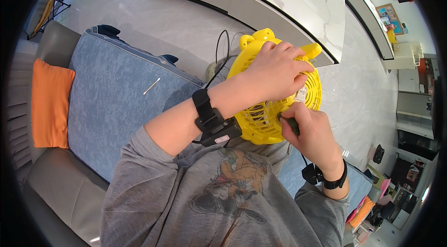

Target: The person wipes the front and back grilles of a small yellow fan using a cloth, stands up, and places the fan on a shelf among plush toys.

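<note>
A yellow plastic fan (241,66) with a round slotted grille rests on my lap, its back side up. Across its top lies my left hand (281,69), the fingers curled over the grille and holding it. My right hand (307,126) is closed around a short dark handle (292,126), pressed close to the lower right part of the grille. The far end of that dark tool is hidden, so its kind cannot be made out. A white label (301,94) sits on the grille between the two hands.
Blue sofa cushions (125,103) lie on both sides of me, with a cotton swab (152,86) on the left one. An orange pillow (52,103) stands at far left. A white marble-topped low table (298,0) is ahead. A black cable (218,56) loops beside the fan.
</note>
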Demonstrator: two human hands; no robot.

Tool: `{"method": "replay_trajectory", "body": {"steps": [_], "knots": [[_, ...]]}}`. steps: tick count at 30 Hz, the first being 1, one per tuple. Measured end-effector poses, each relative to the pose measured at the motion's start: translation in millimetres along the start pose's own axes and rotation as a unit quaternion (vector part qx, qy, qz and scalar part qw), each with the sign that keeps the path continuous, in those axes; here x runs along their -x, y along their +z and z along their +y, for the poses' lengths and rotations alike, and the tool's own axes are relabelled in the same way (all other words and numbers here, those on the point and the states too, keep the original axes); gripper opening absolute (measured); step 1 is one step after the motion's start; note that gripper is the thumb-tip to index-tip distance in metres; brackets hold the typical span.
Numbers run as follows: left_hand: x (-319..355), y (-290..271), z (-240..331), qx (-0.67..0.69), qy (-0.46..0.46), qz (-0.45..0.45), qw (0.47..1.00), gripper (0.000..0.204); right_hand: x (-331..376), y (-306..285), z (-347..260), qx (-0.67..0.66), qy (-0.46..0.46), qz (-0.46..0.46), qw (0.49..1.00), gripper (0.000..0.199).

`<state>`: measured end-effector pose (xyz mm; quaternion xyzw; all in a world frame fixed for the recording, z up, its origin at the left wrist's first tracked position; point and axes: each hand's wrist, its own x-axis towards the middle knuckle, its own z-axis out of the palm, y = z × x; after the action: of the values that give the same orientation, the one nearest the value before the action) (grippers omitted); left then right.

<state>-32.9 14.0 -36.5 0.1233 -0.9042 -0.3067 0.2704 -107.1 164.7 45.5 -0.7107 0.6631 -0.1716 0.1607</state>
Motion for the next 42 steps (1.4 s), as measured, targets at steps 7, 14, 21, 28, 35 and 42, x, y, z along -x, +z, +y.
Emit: {"method": "replay_trajectory", "body": {"steps": [7,14,21,28,35,42], "knots": [[-0.9,0.2,1.1,0.005,0.001,-0.001,1.000,0.028,-0.8,-2.8,-4.8,-0.017,-0.003,-0.028,0.999,0.022],[1.6,-4.3,1.4,0.007,0.001,0.000,1.000,0.028,-2.2,-14.6,11.0,-0.033,0.072,-0.009,0.997,0.022],[1.5,-2.9,1.3,0.008,0.005,0.005,1.000,0.029,5.6,-9.2,20.1,0.046,0.090,0.063,0.993,0.021],[3.0,-5.0,-0.2,-0.001,0.007,0.002,1.000,0.029,28.7,-23.6,23.8,-0.041,0.174,0.079,0.981,0.021],[1.3,-3.3,0.9,-0.007,0.008,-0.005,1.000,0.029,15.8,1.7,22.4,0.086,0.003,0.089,0.992,0.025],[1.6,-6.5,1.4,-0.007,0.007,-0.014,1.000,0.029,33.8,-5.4,15.3,0.037,0.050,0.028,0.998,0.026]]}}
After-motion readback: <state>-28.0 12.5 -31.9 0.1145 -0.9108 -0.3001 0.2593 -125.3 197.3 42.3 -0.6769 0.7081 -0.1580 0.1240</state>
